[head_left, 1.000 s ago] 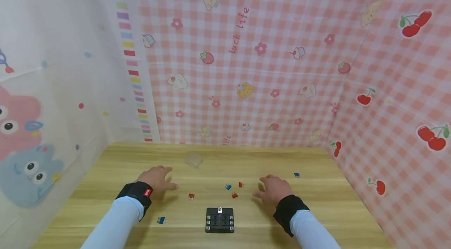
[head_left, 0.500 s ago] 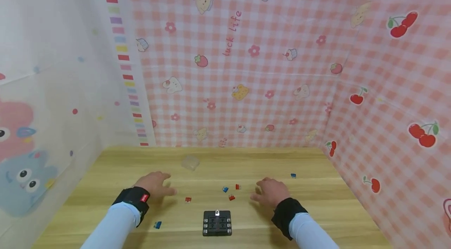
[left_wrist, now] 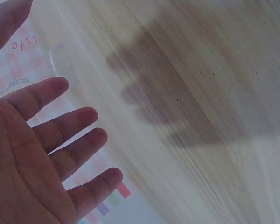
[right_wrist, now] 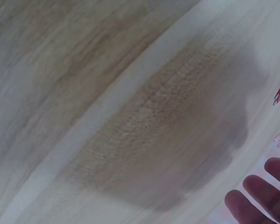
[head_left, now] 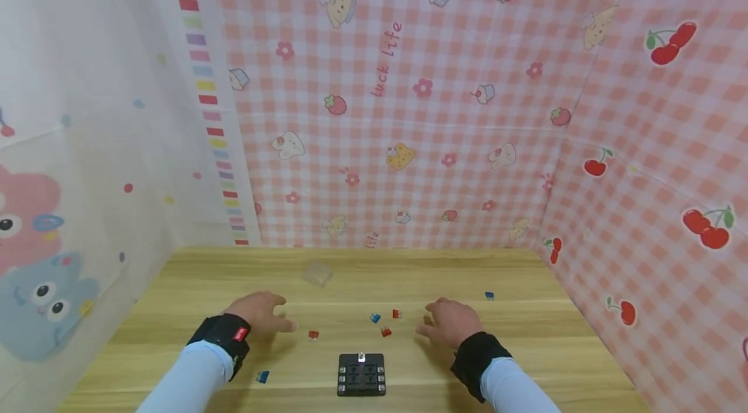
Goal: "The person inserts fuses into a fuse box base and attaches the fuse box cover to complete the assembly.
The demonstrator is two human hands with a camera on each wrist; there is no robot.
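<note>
My left hand hovers over the left half of the table, its fingers spread and holding nothing; the left wrist view shows its bare palm. A red blade fuse lies just right of its thumb, and a blue blade fuse lies nearer the front. On the other side my right hand is held above the table with relaxed, bare fingers. To its left are two red fuses, one behind the other, and a blue fuse. A black fuse block with metal screw terminals sits front centre.
Another blue fuse lies beyond the right hand. A clear plastic cover rests toward the back of the wooden table. Printed cloth walls stand at the back and both sides.
The head view has tilted and shifted slightly, so everything sits a little lower in it. Both hands hold nearly the same pose, and the fuses and fuse block stay where they were.
</note>
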